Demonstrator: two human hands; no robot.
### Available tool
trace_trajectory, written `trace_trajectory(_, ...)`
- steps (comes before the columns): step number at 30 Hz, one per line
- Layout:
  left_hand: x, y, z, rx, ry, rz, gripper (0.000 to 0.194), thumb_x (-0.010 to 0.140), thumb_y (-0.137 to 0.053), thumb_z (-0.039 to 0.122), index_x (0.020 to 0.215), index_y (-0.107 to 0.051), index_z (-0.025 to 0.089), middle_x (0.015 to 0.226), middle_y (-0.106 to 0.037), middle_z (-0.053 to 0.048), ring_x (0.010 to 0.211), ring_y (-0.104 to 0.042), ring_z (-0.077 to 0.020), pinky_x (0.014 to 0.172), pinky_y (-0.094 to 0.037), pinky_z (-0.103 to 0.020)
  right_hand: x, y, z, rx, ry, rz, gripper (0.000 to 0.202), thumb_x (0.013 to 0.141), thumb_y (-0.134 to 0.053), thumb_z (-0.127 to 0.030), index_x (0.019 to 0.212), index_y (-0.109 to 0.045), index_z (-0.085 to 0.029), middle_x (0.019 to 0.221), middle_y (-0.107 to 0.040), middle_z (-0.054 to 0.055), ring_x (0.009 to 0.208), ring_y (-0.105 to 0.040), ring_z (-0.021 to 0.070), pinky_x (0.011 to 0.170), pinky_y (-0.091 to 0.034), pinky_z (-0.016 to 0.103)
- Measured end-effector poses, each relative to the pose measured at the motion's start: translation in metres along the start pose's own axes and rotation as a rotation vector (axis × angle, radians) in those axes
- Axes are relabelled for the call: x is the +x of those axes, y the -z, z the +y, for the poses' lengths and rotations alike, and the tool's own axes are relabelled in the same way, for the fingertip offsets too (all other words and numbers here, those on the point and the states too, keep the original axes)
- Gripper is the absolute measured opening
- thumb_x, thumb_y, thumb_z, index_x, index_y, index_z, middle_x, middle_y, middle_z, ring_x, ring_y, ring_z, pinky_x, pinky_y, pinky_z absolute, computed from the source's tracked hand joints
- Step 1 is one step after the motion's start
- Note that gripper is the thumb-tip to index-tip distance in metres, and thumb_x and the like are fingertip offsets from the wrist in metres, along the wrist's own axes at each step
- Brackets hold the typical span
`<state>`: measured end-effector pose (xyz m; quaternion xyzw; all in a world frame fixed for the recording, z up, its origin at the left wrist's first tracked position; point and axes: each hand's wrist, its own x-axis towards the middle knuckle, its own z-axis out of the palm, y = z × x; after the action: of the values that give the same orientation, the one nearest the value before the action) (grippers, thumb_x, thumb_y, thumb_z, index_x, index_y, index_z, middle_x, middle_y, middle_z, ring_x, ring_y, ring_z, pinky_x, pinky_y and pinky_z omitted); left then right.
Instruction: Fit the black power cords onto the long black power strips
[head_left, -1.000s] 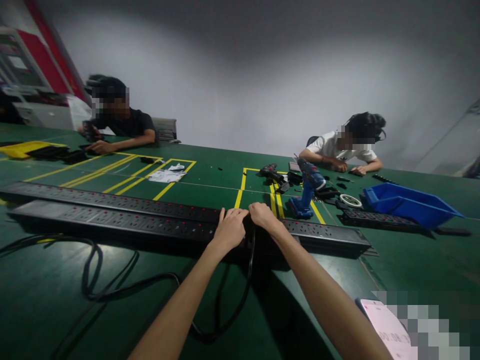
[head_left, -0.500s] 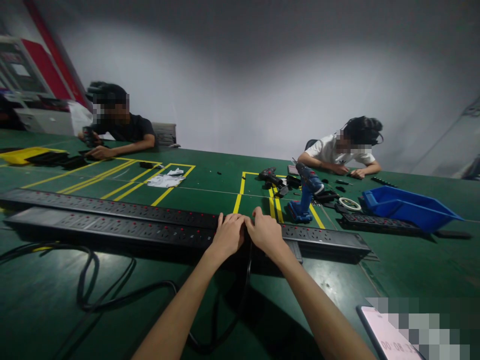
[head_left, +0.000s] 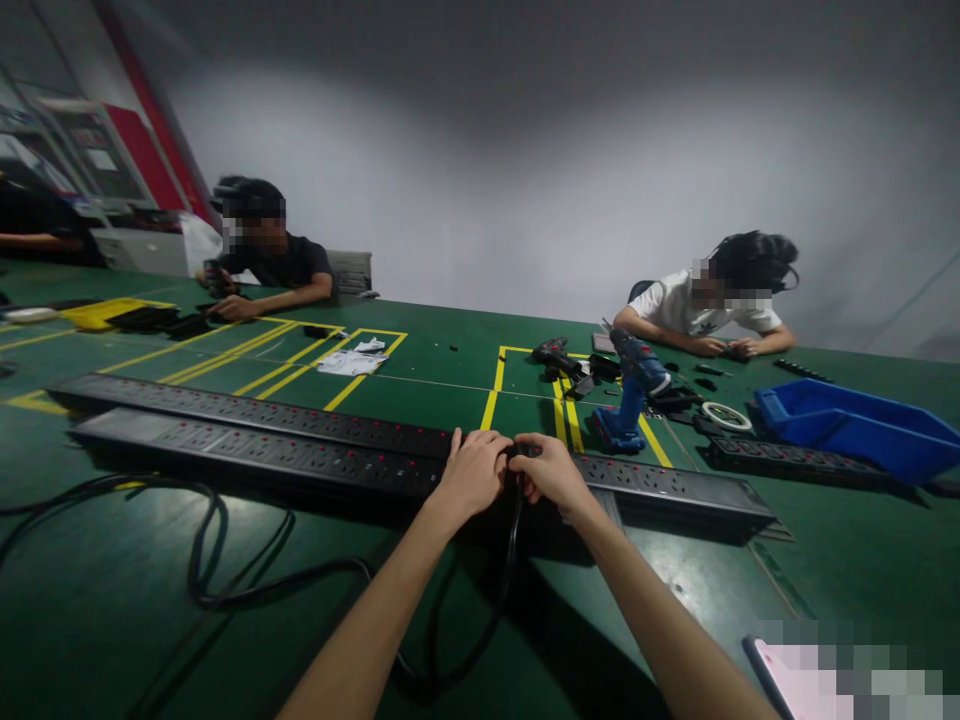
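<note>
Two long black socket strips lie side by side across the green table, a front strip and a rear strip. My left hand rests over the strips near their middle, its fingers bent together on the black housing. Beside it, my right hand is closed at the top of a black cable, with thumb and index finger pinched. The cable runs down from between the hands and loops to the left. What lies under the left fingers is hidden.
Behind the strips stands a blue cordless driver, near a second driver. A blue bin and a tape roll are at the right. A phone lies front right. Two people sit across the table; another is far left.
The view has shifted, so the scene sits further right. My right hand has turned, its thumb and index finger now pinching by the cable top. My left hand stays on the strips.
</note>
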<state>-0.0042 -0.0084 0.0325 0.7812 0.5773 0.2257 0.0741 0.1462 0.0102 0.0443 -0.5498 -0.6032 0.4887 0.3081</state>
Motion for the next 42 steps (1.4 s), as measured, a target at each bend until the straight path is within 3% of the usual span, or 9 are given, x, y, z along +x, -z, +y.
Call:
trace_trajectory(5, 0.0, -0.001, -0.002, -0.002, 0.0, -0.001, 0.032, 0.094, -0.041, 0.024, 0.119, -0.062, 0.027, 0.127, -0.062, -0.004, 0.121, -0.052, -0.0238, 0.116, -0.02, -0.058, -0.006, -0.007, -0.003, 0.098, -0.034, 0.074, 0.061, 0.073, -0.057, -0.02, 0.133, -0.052, -0.009, 0.057, -0.062, -0.002, 0.04, -0.052, 0.0129, 0.039, -0.045, 0.023)
trace_trajectory(7, -0.001, -0.002, -0.003, 0.003, -0.003, 0.003, 0.033, 0.095, -0.04, 0.024, 0.12, -0.061, 0.027, 0.129, -0.062, -0.005, 0.122, -0.051, -0.0239, 0.116, -0.02, -0.059, -0.01, -0.01, -0.002, -0.033, 0.015, 0.138, 0.059, 0.075, -0.055, -0.021, 0.134, -0.054, -0.013, 0.066, -0.067, 0.001, 0.046, -0.058, 0.0142, 0.046, -0.048, 0.025)
trace_trajectory(10, -0.001, -0.003, -0.003, 0.01, -0.013, 0.01, 0.034, 0.095, -0.039, 0.024, 0.122, -0.06, 0.027, 0.13, -0.061, -0.005, 0.122, -0.051, -0.0235, 0.116, -0.019, -0.059, -0.016, -0.011, -0.004, -0.337, 0.145, 0.253, 0.049, 0.079, -0.053, -0.022, 0.127, -0.063, -0.017, 0.085, -0.073, 0.005, 0.07, -0.068, 0.0181, 0.068, -0.052, 0.027)
trace_trajectory(14, -0.002, -0.001, -0.002, 0.001, -0.014, 0.0, 0.035, 0.095, -0.04, 0.024, 0.124, -0.059, 0.027, 0.13, -0.061, -0.005, 0.124, -0.05, -0.0239, 0.116, -0.02, -0.059, -0.019, -0.009, -0.008, -0.576, 0.214, 0.277, 0.041, 0.085, -0.049, -0.024, 0.121, -0.067, -0.02, 0.103, -0.074, 0.006, 0.096, -0.067, 0.0193, 0.086, -0.047, 0.025)
trace_trajectory(19, -0.002, 0.0, -0.001, -0.003, -0.006, -0.002, 0.034, 0.093, -0.042, 0.023, 0.122, -0.06, 0.026, 0.13, -0.06, -0.006, 0.125, -0.049, -0.025, 0.115, -0.019, -0.06, -0.019, -0.01, -0.01, -0.727, 0.242, 0.283, 0.041, 0.088, -0.047, -0.023, 0.125, -0.063, -0.019, 0.112, -0.072, 0.008, 0.102, -0.066, 0.0211, 0.089, -0.044, 0.027)
trace_trajectory(25, -0.001, -0.001, -0.004, 0.009, -0.019, -0.007, 0.035, 0.094, -0.041, 0.024, 0.124, -0.058, 0.026, 0.131, -0.06, -0.007, 0.124, -0.05, -0.0238, 0.117, -0.019, -0.059, -0.017, -0.01, -0.013, -0.7, 0.234, 0.28, 0.037, 0.087, -0.048, -0.023, 0.119, -0.066, -0.019, 0.109, -0.072, 0.008, 0.1, -0.066, 0.0204, 0.087, -0.044, 0.026)
trace_trajectory(32, -0.002, -0.001, -0.005, 0.01, -0.014, -0.004, 0.034, 0.092, -0.044, 0.022, 0.123, -0.058, 0.024, 0.134, -0.059, -0.007, 0.127, -0.049, -0.0247, 0.118, -0.017, -0.058, -0.017, -0.012, -0.018, -0.786, 0.232, 0.284, 0.041, 0.087, -0.047, -0.019, 0.125, -0.062, -0.018, 0.112, -0.071, 0.009, 0.104, -0.065, 0.0212, 0.091, -0.042, 0.027)
trace_trajectory(42, -0.002, 0.001, -0.008, -0.011, -0.021, -0.007, 0.034, 0.091, -0.045, 0.022, 0.122, -0.059, 0.024, 0.132, -0.059, -0.008, 0.125, -0.05, -0.0258, 0.117, -0.017, -0.06, -0.02, -0.017, -0.021, -0.925, 0.195, 0.275, 0.042, 0.09, -0.045, -0.023, 0.13, -0.057, -0.02, 0.107, -0.072, 0.011, 0.099, -0.067, 0.0253, 0.085, -0.043, 0.031)
